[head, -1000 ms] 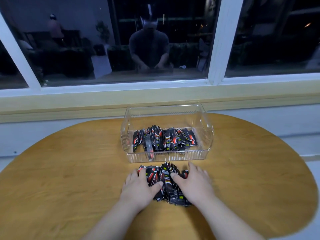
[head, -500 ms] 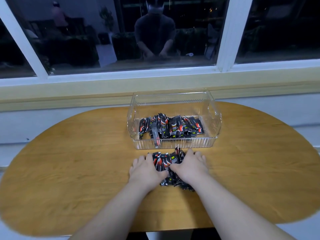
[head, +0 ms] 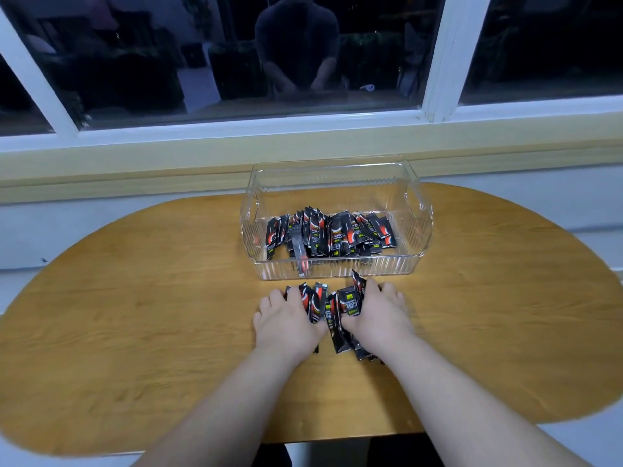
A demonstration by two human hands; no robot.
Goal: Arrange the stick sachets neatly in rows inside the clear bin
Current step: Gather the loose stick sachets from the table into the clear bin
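A clear ribbed bin (head: 337, 269) stands on the wooden table, holding a loose row of black-and-red stick sachets (head: 332, 235). Just in front of the bin lies a second bunch of sachets (head: 332, 310) on the table. My left hand (head: 286, 320) cups the bunch from the left, its fingers curled round the sachets. My right hand (head: 377, 315) cups it from the right, thumb and fingers wrapped round the sachets. Some sachets stand up between my hands; others poke out beneath my right wrist.
The oval wooden table (head: 135, 332) reaches to a pale wall and sill under a dark window (head: 303, 62) that reflects a person. The bin sits near the table's far edge.
My hands have drawn closer together, squeezing the spread sachets into a tighter bunch, with several now tipped upright. The camera has pulled back.
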